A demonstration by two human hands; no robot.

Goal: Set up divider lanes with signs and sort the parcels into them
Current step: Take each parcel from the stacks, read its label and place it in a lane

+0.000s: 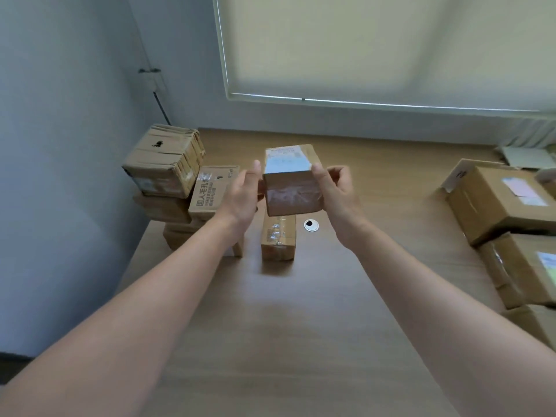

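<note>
Both hands hold one small parcel (291, 183) in the air at the centre of the frame: the left hand (240, 195) presses its side with nearly straight fingers, the right hand (334, 191) grasps the other side with curled fingers. It hangs above another parcel (278, 237) standing on the worktop (301, 326). A stack (168, 176) stands at centre left, bigger boxes (505, 203) at the right edge. This looks like the sorting step; dividers and signs are not visible, perhaps outside the frame. Next, the label must be read and a group chosen.
</note>
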